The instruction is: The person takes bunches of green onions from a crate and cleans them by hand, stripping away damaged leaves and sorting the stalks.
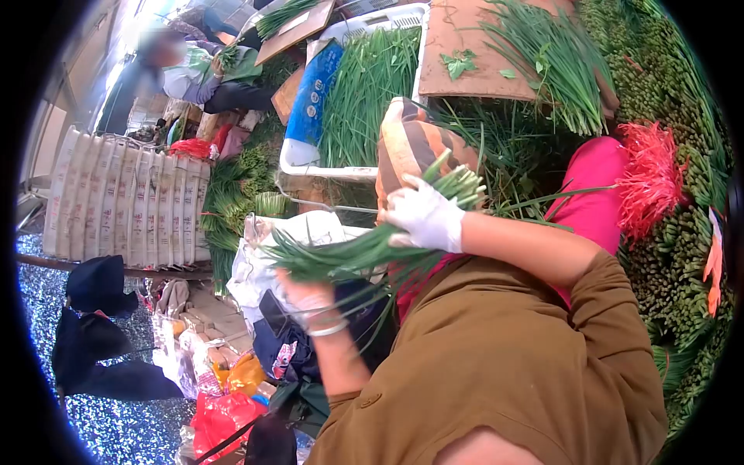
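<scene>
Two-handed handling of a bunch [349, 256] of long green stalks, with the crate [301, 157] as reference. The bunch is held on the wearer's side of the crate, its pale ends toward the upper right and its leaves trailing left. The gloved right hand [428, 217], below the crate's right end, has its fingers clamped round the bunch near those ends. The left hand [306, 297], farther below the crate, is at the leaves; blur prevents telling whether its fingers are together or apart. The step in hand appears to be the straightening of this bunch; the next move would call for a firm right hold near the ends while the left fingers gather stray leaves without bending them. Cardboard [473, 74] right of the crate carries loose stalks [554, 66]; red strings [651, 182] show farther right of the crate, beside piled stalks [659, 287].
</scene>
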The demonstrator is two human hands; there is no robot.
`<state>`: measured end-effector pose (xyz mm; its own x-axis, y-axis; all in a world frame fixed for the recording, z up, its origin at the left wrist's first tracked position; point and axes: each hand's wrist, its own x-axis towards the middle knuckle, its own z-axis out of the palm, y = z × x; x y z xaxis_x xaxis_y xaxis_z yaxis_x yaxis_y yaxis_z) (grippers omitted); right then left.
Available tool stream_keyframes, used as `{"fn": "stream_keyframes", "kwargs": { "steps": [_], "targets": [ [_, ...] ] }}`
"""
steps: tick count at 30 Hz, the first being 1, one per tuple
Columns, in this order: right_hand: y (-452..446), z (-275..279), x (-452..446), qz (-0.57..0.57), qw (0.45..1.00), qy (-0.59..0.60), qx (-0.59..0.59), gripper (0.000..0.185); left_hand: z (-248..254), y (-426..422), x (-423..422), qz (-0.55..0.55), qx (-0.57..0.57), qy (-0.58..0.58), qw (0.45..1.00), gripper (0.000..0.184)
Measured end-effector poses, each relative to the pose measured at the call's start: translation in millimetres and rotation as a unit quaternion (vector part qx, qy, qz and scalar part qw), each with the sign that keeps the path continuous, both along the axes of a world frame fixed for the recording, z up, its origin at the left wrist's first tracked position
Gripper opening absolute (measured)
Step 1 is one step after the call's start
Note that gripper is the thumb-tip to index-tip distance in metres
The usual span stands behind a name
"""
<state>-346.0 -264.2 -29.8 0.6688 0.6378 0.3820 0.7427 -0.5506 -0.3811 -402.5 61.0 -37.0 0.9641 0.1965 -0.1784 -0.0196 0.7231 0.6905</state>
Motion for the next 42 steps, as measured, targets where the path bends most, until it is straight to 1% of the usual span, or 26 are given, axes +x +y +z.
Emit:
{"fn": "stream_keyframes", "kwargs": {
  "steps": [1,2,4,6,8,10,14,15,16,18,20,21,22,23,24,26,27,29,30,31,34,35,38,40,41,42],
  "targets": [
    [-5,-7,-8,0.007,0.998,-0.053,0.024,0.049,15,23,1,0.118,0.084,0.038,0.989,0.064],
    [-12,-2,-15,0.022,0.998,-0.050,-0.013,0.051,34,38,-1,0.191,0.165,0.054,0.966,0.066],
    [-20,2,-20,0.054,0.995,-0.068,-0.044,0.060,77,59,-5,0.286,0.320,0.085,0.899,0.068],
    [-16,-3,-26,0.071,0.992,-0.074,-0.068,0.065,115,64,-1,0.176,0.528,-0.026,0.831,0.057],
    [-13,-3,-28,0.072,0.993,-0.062,-0.076,0.067,133,22,14,0.021,0.641,-0.088,0.762,0.061],
    [-12,3,-28,0.069,0.993,-0.037,-0.086,0.067,138,-43,33,-0.130,0.727,-0.144,0.659,0.067],
    [-67,45,-29,-0.022,0.995,-0.051,0.077,0.059,74,-149,27,-0.340,0.730,-0.194,0.560,0.097],
    [-96,45,-20,-0.041,0.989,-0.037,0.139,0.053,67,-166,21,-0.334,0.757,-0.251,0.503,0.104],
    [-128,42,-15,-0.060,0.978,-0.021,0.200,0.047,64,-180,16,-0.319,0.773,-0.269,0.478,0.108],
    [-168,36,-21,-0.245,0.910,0.094,0.322,0.038,65,-198,1,-0.282,0.808,-0.277,0.436,0.109],
    [-202,-21,-17,-0.268,0.844,0.252,0.391,0.043,56,-204,-3,-0.264,0.835,-0.265,0.404,0.111],
    [-197,-41,-17,-0.283,0.842,0.285,0.361,0.049,51,-206,-3,-0.254,0.849,-0.260,0.385,0.111],
    [-188,-41,-22,-0.298,0.838,0.317,0.331,0.054,47,-207,-1,-0.243,0.853,-0.260,0.381,0.111],
    [-173,-43,-24,-0.301,0.786,0.408,0.354,0.060,42,-207,1,-0.234,0.858,-0.260,0.376,0.110],
    [-152,-55,-20,-0.263,0.718,0.453,0.459,0.060,40,-209,1,-0.226,0.863,-0.260,0.371,0.110],
    [-121,-25,-11,-0.240,0.665,0.494,0.507,0.050,41,-215,-1,-0.227,0.867,-0.260,0.360,0.106],
    [-118,-30,-4,-0.206,0.647,0.490,0.547,0.046,42,-217,-1,-0.227,0.869,-0.259,0.355,0.104],
    [-111,-43,15,-0.133,0.604,0.480,0.622,0.038,30,-211,2,-0.208,0.860,-0.260,0.388,0.101],
    [-110,-24,15,-0.128,0.555,0.455,0.684,0.030,27,-209,5,-0.197,0.854,-0.261,0.405,0.100],
    [-115,-7,19,-0.152,0.568,0.421,0.691,0.031,30,-209,7,-0.186,0.858,-0.257,0.403,0.098],
    [-151,58,10,-0.177,0.618,0.337,0.687,0.035,14,-204,23,-0.144,0.829,-0.269,0.470,0.093],
    [-172,76,8,-0.194,0.636,0.270,0.697,0.036,18,-206,24,-0.138,0.839,-0.275,0.449,0.086],
    [-245,102,6,-0.208,0.693,0.084,0.685,0.038,18,-205,23,-0.141,0.835,-0.275,0.454,0.086],
    [-267,109,-5,-0.291,0.848,0.144,0.419,0.041,21,-204,26,-0.143,0.815,-0.293,0.479,0.083],
    [-268,87,-6,-0.337,0.897,0.089,0.271,0.053,21,-202,29,-0.142,0.802,-0.305,0.494,0.082],
    [-264,54,-4,-0.376,0.919,0.032,0.116,0.068,20,-199,31,-0.143,0.787,-0.318,0.508,0.081]
  ]
}}
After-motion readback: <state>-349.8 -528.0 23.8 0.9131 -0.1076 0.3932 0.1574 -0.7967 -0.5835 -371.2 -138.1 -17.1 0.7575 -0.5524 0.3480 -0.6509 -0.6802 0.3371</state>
